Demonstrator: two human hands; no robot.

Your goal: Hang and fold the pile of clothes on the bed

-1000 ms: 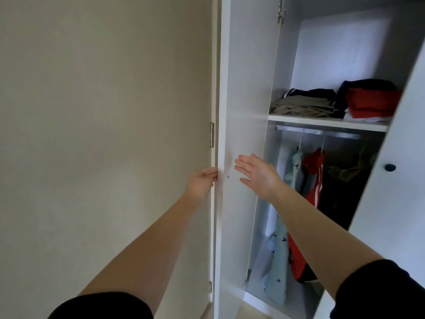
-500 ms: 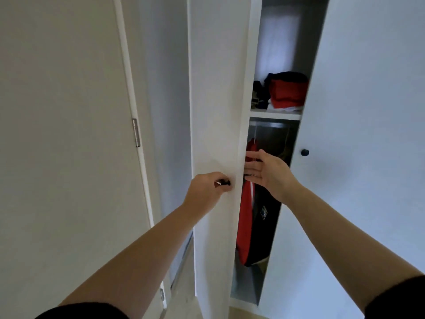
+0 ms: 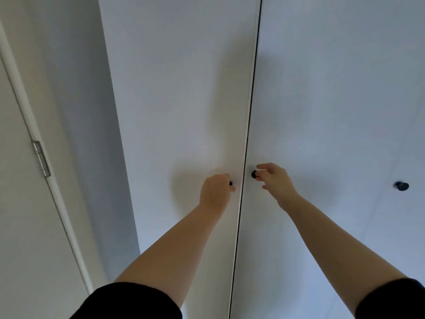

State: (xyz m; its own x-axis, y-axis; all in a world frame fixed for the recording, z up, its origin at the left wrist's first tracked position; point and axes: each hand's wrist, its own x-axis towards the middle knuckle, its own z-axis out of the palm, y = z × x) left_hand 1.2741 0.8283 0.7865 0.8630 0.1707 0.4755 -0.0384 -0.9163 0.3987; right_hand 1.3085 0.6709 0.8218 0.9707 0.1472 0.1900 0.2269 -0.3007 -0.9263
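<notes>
Mostly hidden: left knob [image 3: 230, 183] under left hand [image 3: 215, 194].

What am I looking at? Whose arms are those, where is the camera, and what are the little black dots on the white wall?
There is no machine here, just a person. The camera sits on their head and looks forward, so you see their own two arms reaching out. The white wall is really two cupboard doors, the left door and the right door. They are shut, with a thin dark line between them. The black dots are knobs for pulling the doors. The left hand curls round the left knob, which is mostly hidden. The right hand pinches the right knob. A third knob sits further right, and nobody is touching it.
</notes>
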